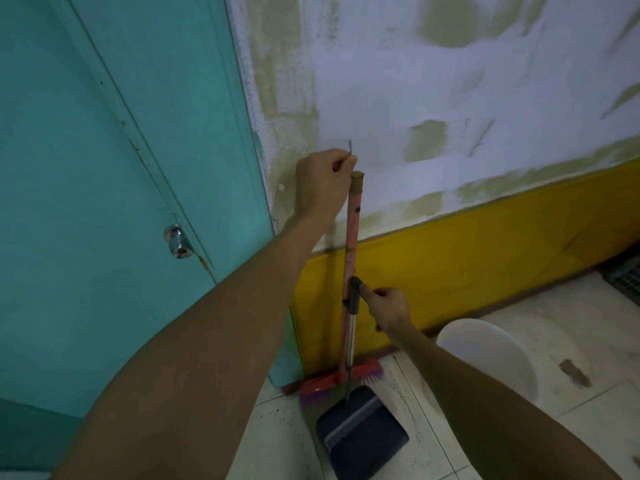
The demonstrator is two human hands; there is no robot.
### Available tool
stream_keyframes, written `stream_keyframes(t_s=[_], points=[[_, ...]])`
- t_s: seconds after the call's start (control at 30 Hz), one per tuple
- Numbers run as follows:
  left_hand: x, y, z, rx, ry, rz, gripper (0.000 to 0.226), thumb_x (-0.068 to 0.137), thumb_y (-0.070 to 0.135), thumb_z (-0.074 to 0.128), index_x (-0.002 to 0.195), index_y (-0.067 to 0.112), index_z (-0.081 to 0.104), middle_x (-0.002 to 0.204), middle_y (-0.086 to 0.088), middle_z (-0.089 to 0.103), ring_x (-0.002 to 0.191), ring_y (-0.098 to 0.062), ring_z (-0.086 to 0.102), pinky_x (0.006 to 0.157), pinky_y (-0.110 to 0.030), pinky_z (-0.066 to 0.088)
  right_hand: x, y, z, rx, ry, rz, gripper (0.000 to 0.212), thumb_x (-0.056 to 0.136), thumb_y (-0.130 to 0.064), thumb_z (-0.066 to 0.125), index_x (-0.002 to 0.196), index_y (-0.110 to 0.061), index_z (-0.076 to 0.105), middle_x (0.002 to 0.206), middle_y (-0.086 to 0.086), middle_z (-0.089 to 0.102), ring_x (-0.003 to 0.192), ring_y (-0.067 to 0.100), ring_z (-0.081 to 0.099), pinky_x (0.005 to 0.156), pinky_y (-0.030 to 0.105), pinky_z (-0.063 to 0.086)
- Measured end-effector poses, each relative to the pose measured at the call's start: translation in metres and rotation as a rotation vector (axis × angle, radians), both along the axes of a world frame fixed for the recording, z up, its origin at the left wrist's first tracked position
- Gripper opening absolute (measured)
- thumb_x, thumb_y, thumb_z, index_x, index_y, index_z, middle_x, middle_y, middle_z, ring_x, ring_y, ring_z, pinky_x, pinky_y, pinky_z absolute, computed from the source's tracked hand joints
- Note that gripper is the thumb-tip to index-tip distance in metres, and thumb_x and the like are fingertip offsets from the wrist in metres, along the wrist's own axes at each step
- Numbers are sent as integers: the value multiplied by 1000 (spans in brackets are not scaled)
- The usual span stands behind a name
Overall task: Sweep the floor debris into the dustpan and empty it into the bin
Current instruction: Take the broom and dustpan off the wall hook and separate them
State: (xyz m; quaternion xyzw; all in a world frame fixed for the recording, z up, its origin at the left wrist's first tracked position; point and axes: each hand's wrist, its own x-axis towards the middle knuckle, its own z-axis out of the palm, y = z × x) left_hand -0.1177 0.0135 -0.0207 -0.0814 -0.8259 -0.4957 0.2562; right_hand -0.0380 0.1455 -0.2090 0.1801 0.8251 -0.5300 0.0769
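While sweeping has not yet begun, both tools stand at the foot of the patchy white wall (pixel 450 98). Left grip (pixel 323 181): fingers curled, thumb and forefinger pinching a small dark thin piece (pixel 349 152) at the wall; whether it is a cord or a nail cannot be told. Just right of this grip rises the capped top of the long pink-handled broom (pixel 351 258). Its long axis runs almost straight down from the grip to a red head with purple bristles, which lies crosswise along the yellow wall band (pixel 485 258) on the pale tiled floor (pixel 571 327).

Right grip (pixel 388 308): closed round the grey sleeve topping the steel-handled dark blue plastic dustpan (pixel 360 434), thumb on the cap. This handle stands near upright, parallel to the broom's and just in front of it. The pan rests on the floor below and slightly left of the grip, and its wide mouth appears to point away from the wall.

Judgement: the left grip is the nearer to the broom, and a short shift rightward onto the pink handle would take it. A white rounded plastic object (pixel 485 358) sits below and right of the right grip; whether it is the bin cannot be told.
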Motion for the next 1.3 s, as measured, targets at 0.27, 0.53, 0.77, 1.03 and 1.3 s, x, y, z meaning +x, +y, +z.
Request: stream_keyframes(t_s=[0.27,0.53,0.77,1.03,1.3], points=[[55,22,-11,86,-320,-301,27,88,41,64,80,16,69,73,-2,67,69,-16,64,73,-40,56,54,16,-3,-73,-24,3,51,89,-47,64,53,-18,42,56,5,27,46,18,29,43,27,38],[142,43,-56,189,-519,-260,49,93,41,59,58,7,53,53,-9,56,60,-34,62,69,-47,57,122,36,-22,-94,-29,26,56,87,-47,66,52,-17,35,52,4,24,48,19,25,54,33,28],[226,68,-62,134,-531,-257,49,96,37,55,54,16,45,53,-12,50,67,-43,59,65,-48,52,202,57,-32,-129,-49,-8,49,82,-49,70,59,-13,47,60,13,36,61,25,36,57,36,34],[331,71,-71,170,-478,-309,50,96,36,56,53,12,49,50,-11,50,50,-24,52,65,-36,52,309,53,-26,-103,-68,-73,40,86,-42,68,82,-2,67,72,15,54,66,24,51,53,33,41],[429,75,-79,206,-463,-312,52,95,33,58,49,13,46,47,-11,49,43,-18,50,58,-38,52,415,52,-33,-57,-89,-129,52,84,-43,68,80,9,68,61,9,51,55,21,42,55,33,37]])
